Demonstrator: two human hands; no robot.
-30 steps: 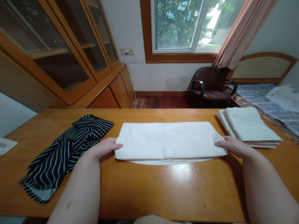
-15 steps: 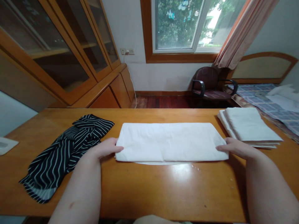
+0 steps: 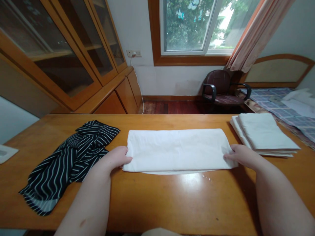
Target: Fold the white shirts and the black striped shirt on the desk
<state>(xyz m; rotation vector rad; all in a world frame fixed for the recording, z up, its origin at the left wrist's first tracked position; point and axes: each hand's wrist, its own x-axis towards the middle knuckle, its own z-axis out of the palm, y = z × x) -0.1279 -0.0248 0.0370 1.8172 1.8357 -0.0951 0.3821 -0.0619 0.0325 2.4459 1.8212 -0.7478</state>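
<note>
A long folded white cloth [image 3: 177,149] lies flat across the middle of the wooden table [image 3: 157,196]. My left hand [image 3: 115,158] grips its left near corner, fingers curled around the edge. At the other end my right hand [image 3: 240,154] pinches the right near corner. A thin lower layer of the cloth peeks out along the near edge.
A crumpled black-and-white striped garment [image 3: 69,157] lies to the left. A stack of folded white cloths [image 3: 264,133] sits at the right rear. A white object [image 3: 5,153] is at the far left edge. Beyond the table stand a cabinet [image 3: 73,59], a chair [image 3: 221,88] and a bed [image 3: 287,105].
Both hands have closed in on the cloth's near corners and taken hold. The ends have drawn slightly inward and the near edge has been tidied.
</note>
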